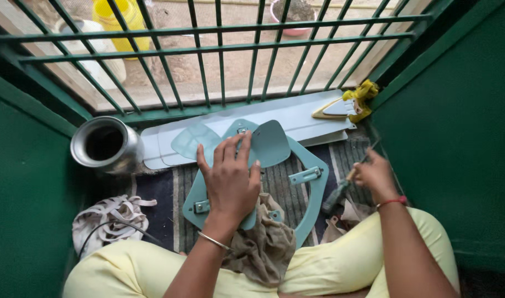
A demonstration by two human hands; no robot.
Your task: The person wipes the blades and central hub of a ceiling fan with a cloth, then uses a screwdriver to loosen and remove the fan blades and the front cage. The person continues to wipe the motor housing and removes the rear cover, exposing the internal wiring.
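Pressing down with spread fingers, your left hand (230, 182) lies flat on a pale teal fan blade (266, 142), which sits on a teal ring (313, 190) fitted with metal clips. Your right hand (374, 174) is closed around a screwdriver (340, 190), just right of the ring. Smooth white panels (296, 118) lie under the green bars (219, 49); a shiny steel pot (106, 144) stands left. Crumpled brown cloth (263, 243) rests on your lap. A yellow jug (122, 19) stands outside.

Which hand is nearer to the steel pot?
Left. The left hand rests on the fan blades, just right of the steel pot; the right hand holds a screwdriver far across.
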